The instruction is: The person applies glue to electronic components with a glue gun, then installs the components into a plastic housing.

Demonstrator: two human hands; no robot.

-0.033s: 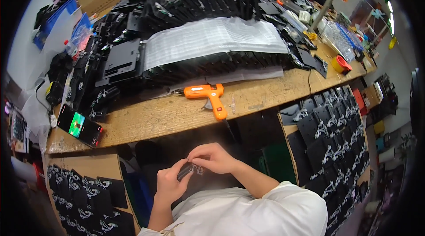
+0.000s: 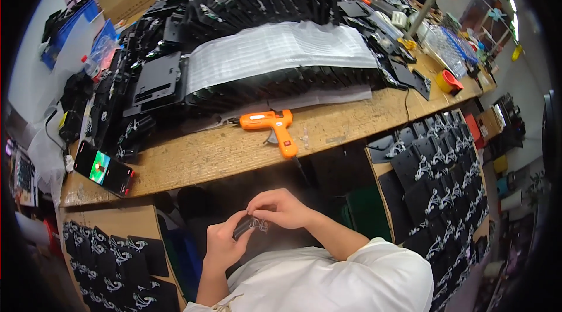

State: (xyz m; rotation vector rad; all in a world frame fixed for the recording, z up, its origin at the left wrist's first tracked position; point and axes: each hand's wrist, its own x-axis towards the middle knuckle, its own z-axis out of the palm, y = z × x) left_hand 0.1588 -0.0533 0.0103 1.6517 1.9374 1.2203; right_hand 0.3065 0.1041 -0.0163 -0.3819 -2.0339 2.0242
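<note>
Close to my body, in front of the table edge, I hold a small black part with thin pale wires (image 2: 242,227). My left hand (image 2: 225,240) is closed around it, thumb and fingers on its sides. My right hand (image 2: 282,209) pinches at its upper end, fingertips meeting those of the left hand. The wires hang in a loose tangle below the right fingers. What exactly the right fingertips grip is hidden. Beyond the hands, an orange hot glue gun (image 2: 283,134) lies on the wooden table (image 2: 219,160).
Rows of black panels (image 2: 263,4) crowd the table, partly under white foam sheeting (image 2: 281,51). A lit phone (image 2: 104,169) leans at the left edge. Boards with black wired parts stand at left (image 2: 117,218) and right (image 2: 383,169). A red-and-yellow tape roll (image 2: 448,82) sits far right.
The whole view has shifted very slightly, so the table and its things appear a little further left. Both hands keep the same hold on the black part.
</note>
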